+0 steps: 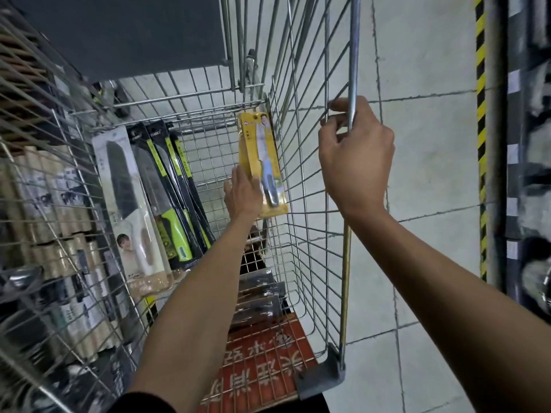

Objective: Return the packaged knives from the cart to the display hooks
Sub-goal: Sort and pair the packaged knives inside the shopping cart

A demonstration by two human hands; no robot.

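Note:
I look down into a wire shopping cart (310, 180). A yellow-carded knife package (262, 162) stands against the cart's right wall. My left hand (243, 193) reaches deep into the cart and touches this package at its left edge; whether the fingers close round it is hidden. My right hand (354, 156) grips the cart's right top rail. Against the left wall lean a white-carded knife with a black blade (128, 204) and several black packages with green-handled knives (173, 198).
Dark packaged items (258, 296) and a red panel with white characters (262, 356) lie at the cart's near end. Shelves of boxed goods (44, 219) stand beyond the left wall. On the right are tiled floor (426, 174) and a yellow-black striped post (480, 138).

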